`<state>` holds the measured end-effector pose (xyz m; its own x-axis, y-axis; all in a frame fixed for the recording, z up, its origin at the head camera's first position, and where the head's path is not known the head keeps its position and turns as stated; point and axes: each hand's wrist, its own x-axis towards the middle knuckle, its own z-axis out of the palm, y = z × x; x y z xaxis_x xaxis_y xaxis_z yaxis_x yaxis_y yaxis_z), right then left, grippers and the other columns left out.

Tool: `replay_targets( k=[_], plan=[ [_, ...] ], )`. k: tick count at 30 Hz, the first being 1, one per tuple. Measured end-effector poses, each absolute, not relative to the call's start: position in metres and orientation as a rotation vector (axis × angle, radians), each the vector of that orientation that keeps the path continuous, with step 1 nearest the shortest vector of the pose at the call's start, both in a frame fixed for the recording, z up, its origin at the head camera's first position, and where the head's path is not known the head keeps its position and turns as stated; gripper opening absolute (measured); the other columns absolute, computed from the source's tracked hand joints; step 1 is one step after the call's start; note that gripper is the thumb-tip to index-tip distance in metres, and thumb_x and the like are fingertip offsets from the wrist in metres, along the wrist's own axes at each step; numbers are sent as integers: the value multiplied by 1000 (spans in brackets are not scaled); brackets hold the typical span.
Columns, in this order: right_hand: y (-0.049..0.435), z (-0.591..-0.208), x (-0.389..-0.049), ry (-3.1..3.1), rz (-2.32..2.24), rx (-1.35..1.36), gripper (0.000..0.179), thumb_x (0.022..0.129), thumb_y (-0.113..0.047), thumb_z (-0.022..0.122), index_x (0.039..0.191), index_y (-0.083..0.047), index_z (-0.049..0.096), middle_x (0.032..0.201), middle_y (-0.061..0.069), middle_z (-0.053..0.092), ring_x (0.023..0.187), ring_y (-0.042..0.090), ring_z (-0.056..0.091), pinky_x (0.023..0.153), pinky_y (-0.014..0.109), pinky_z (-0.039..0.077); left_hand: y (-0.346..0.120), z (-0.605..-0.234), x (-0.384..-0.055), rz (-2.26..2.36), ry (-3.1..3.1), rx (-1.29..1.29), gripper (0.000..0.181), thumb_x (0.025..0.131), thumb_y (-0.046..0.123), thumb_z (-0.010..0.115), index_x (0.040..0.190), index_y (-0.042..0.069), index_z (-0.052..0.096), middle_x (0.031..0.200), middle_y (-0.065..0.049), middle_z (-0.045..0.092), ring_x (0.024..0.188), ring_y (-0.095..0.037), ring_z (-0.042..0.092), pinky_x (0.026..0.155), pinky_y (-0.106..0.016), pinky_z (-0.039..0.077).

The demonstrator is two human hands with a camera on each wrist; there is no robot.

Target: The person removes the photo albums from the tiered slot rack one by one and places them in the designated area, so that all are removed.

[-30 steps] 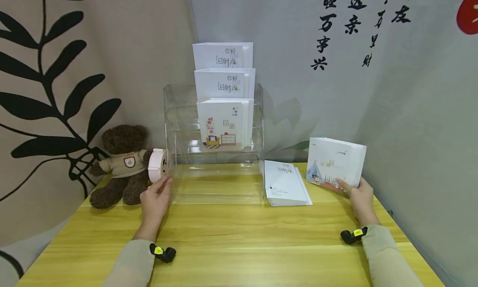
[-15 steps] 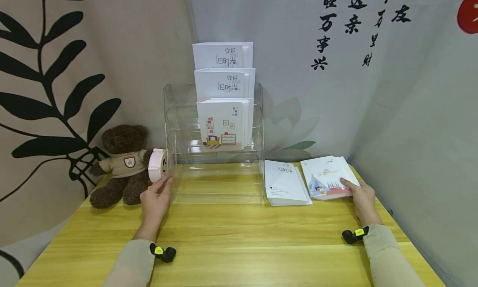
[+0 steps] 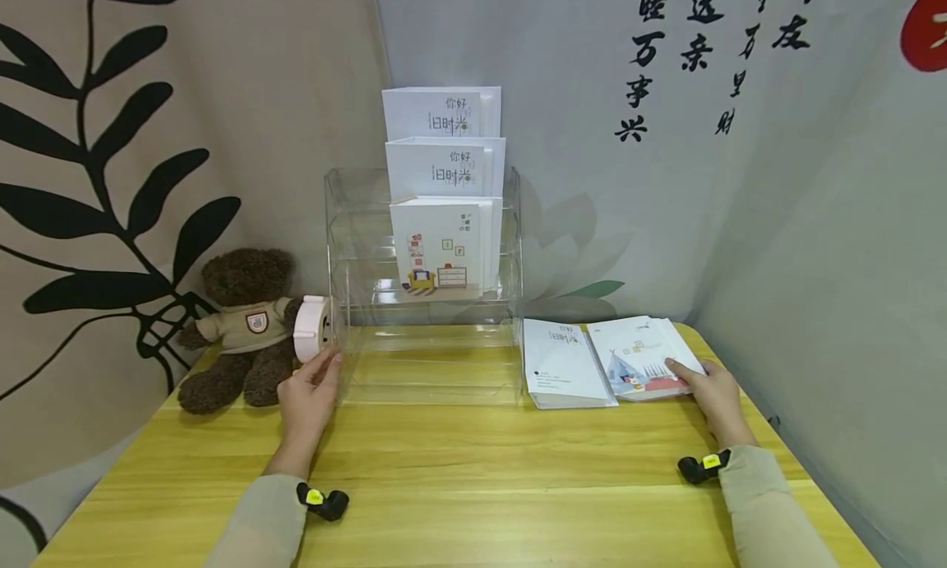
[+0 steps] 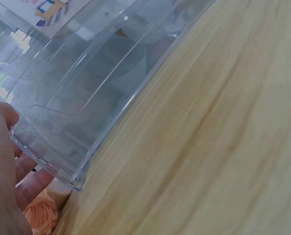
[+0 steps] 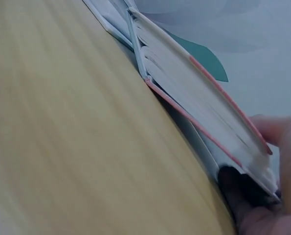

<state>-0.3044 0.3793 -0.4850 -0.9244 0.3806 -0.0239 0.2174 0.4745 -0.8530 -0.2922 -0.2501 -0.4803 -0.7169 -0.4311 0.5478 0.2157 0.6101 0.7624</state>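
A clear tiered display rack (image 3: 436, 394) stands in the middle of the table. My left hand (image 3: 309, 399) grips its lower left side edge; in the left wrist view the thumb is on one side of the panel and fingers show beyond it. My right hand (image 3: 716, 395) holds a thick white book (image 3: 644, 354) with a blue tent on its cover. The thumb lies on the cover, the other fingers under the book, seen edge-on in the right wrist view. A white book (image 3: 565, 367) with black lettering lies between it and the rack, their edges meeting.
Three tiers of the rack bear white books, the lowest a book (image 3: 440, 247) with a furniture picture. A brown teddy bear (image 3: 247, 330) sits at the left, beside a pink round object (image 3: 311, 328). Behind stands a printed wall cloth (image 3: 562, 75).
My right hand has lowered the tilted book toward the table, then brought it left against the white book beside the rack. The left hand stays on the rack.
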Motion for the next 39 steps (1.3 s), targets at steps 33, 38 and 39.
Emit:
replay_targets(
  k=[33, 38, 39],
  plan=[
    [375, -487, -303, -2695, 1070, -214, 60, 105, -37, 45, 146, 6, 47, 147, 30, 45, 137, 49, 38, 110, 61, 30, -250, -481, -292, -1117, -2101, 178, 30, 96, 32, 71, 120, 14, 77, 103, -5, 77, 78, 21, 52, 69, -2, 40],
    [375, -487, -304, -2750, 1101, -227, 80, 102, -57, 46, 151, 6, 39, 151, 31, 39, 139, 50, 34, 110, 62, 28, -250, -481, -291, -1114, -2102, 179, 29, 95, 30, 72, 119, 14, 77, 104, -5, 77, 78, 22, 51, 70, -2, 40],
    [375, -487, -304, -2767, 1093, -218, 85, 100, -61, 48, 151, 7, 38, 151, 32, 38, 139, 51, 33, 110, 63, 28, -250, -481, -291, -1113, -2100, 178, 29, 95, 30, 72, 119, 14, 77, 104, -5, 77, 79, 22, 51, 70, -2, 40]
  ],
)
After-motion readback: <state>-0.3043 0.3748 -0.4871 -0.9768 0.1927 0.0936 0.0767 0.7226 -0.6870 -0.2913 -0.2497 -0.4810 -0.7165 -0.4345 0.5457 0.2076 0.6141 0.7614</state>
